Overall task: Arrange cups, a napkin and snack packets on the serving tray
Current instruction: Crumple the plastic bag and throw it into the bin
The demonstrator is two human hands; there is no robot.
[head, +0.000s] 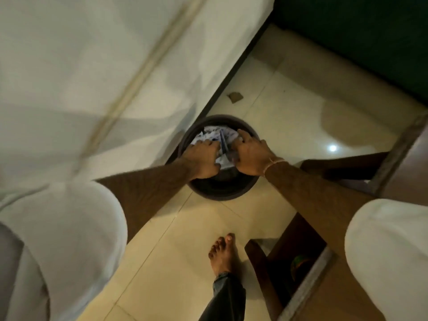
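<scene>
A round dark bin stands on the tiled floor beside the bed. Inside it lies crumpled white and blue paper or packets. Both my hands are down in the bin's mouth. My left hand rests on the left side of the crumpled stuff with fingers curled. My right hand presses on the right side, fingers spread over the white pieces; a thin band circles its wrist. Whether either hand grips anything is hidden. No tray, cups or napkin are in view.
A white-sheeted bed fills the left. Brown wooden furniture with an open shelf stands at right. My bare foot is on the cream tiled floor. A small brown scrap lies near the bed's edge.
</scene>
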